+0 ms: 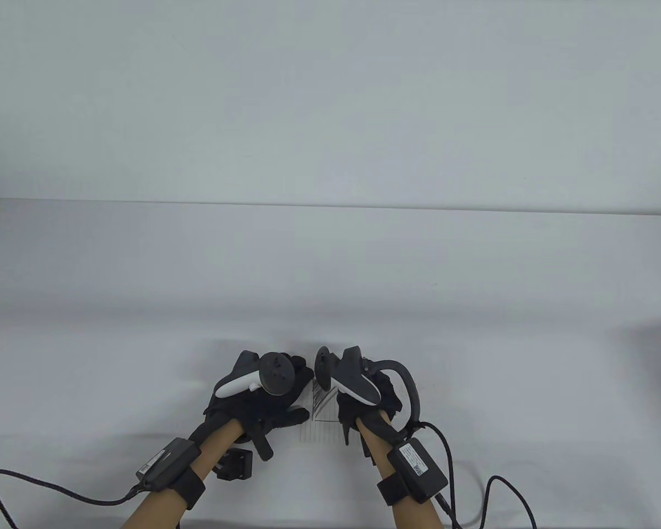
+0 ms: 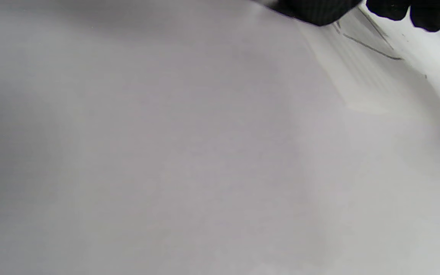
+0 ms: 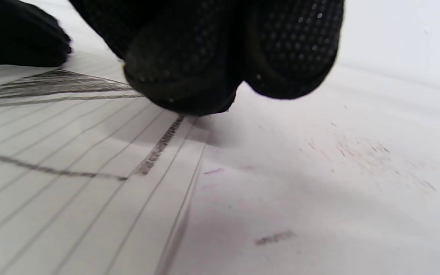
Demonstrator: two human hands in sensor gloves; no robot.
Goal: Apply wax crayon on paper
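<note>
Both hands on lined paper

- Crayon: not visible in any view — in the right wrist view the right hand's fingers cover whatever meets the paper.
- Paper in the table view: mostly hidden under both hands, only a lined strip with dark strokes shows between them.
- Left hand: grip can't be judged; left wrist view shows only fingertips, cut off at the top edge.
- Small black object by the left forearm — too small to identify.
</note>
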